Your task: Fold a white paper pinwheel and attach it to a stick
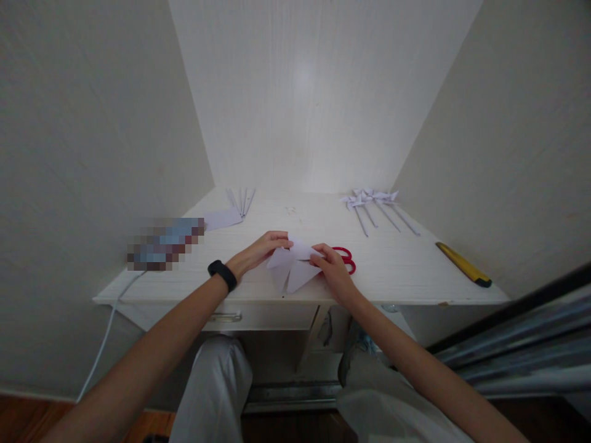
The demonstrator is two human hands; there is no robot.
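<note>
A white paper square, slit from its corners toward the middle, is spread just above the near part of the white desk. My left hand pinches its upper left part between thumb and fingers. On the right side, my right hand grips another flap of the same paper, fingers closed on it. Partly hidden behind that hand lie scissors with red handles; their blades cannot be seen. A black band circles my left wrist.
Several paper pinwheels on thin sticks lie at the back right. Thin rolled sticks and a flat paper sheet are at the back left. A yellow cutter lies right; a blurred device with a white cable stands left.
</note>
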